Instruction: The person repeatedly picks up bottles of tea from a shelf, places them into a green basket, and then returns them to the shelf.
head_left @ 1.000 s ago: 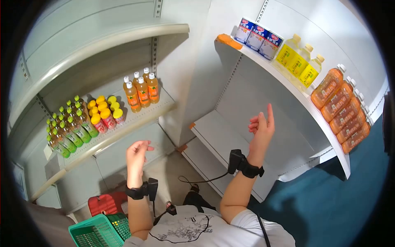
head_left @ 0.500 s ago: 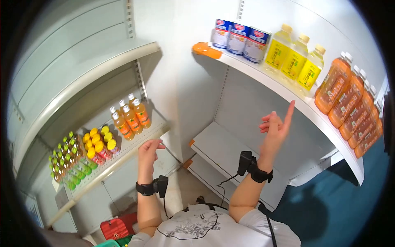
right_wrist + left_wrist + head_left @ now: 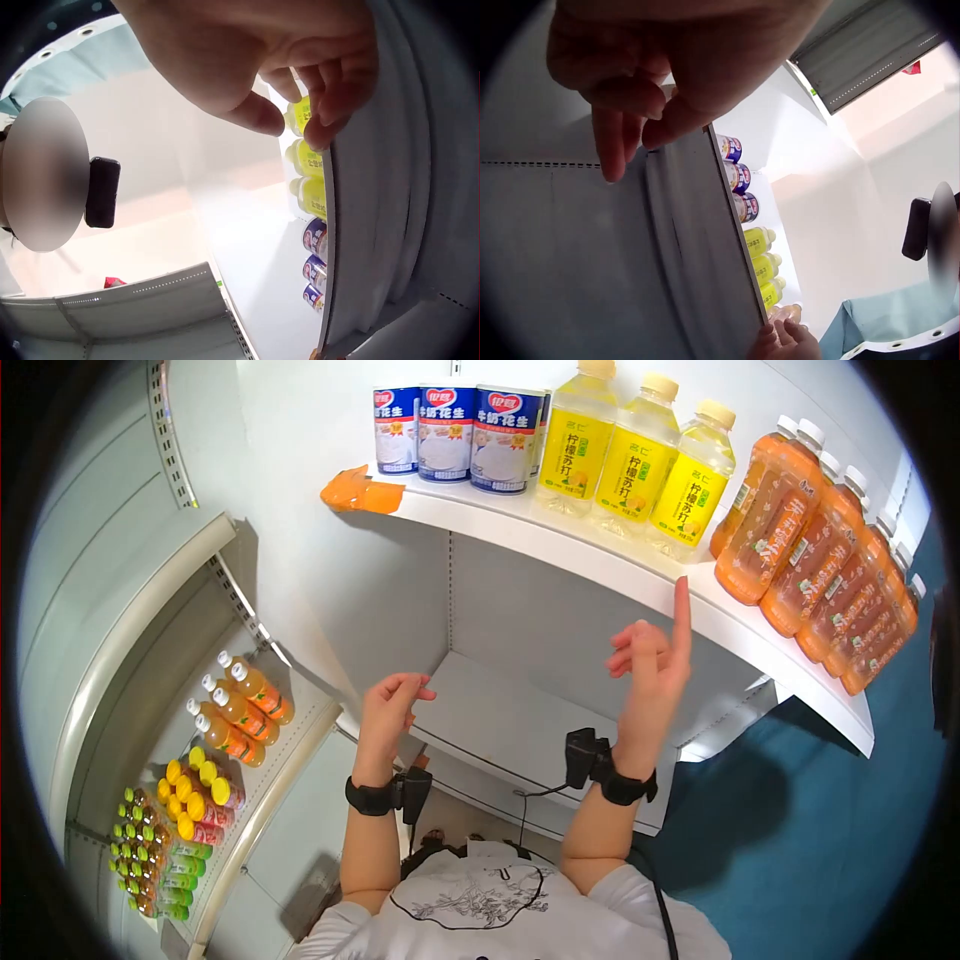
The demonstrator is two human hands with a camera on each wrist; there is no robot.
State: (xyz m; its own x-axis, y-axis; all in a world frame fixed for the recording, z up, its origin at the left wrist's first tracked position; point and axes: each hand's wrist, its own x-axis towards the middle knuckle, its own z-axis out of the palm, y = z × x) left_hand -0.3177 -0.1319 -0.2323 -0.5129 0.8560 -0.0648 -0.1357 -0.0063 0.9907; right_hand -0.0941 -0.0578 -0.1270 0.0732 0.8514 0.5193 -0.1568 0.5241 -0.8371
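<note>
Right hand [image 3: 650, 680]: nothing gripped; index finger extended upward, other fingers loosely bent, thumb and fingertips apart in the right wrist view. Its index fingertip lies in line with the front edge of a curved white metal shelf [image 3: 560, 532]; contact cannot be judged. Just beyond that fingertip, slightly to its left, three clear plastic bottles with yellow labels and pale yellow caps [image 3: 637, 468] stand in a row on the shelf. Beyond the fingertip to its right: a row of orange-brown plastic bottles with white caps [image 3: 768, 528]. Farther left along the same shelf, above the left hand [image 3: 392, 712], stand blue-and-white cylindrical cans [image 3: 445, 442], with an orange wrapping [image 3: 360, 493] over the shelf corner beside them. Left hand: fingers loosely curled, grip narrow, holding nothing; it hangs below the shelf, well apart from the right hand. Left of the left hand, a second, cream-edged metal shelf [image 3: 268, 810] carries white-capped bottles of orange drink [image 3: 245, 710], yellow-capped red bottles [image 3: 205, 805] and green-capped bottles of brown drink [image 3: 142, 850].
</note>
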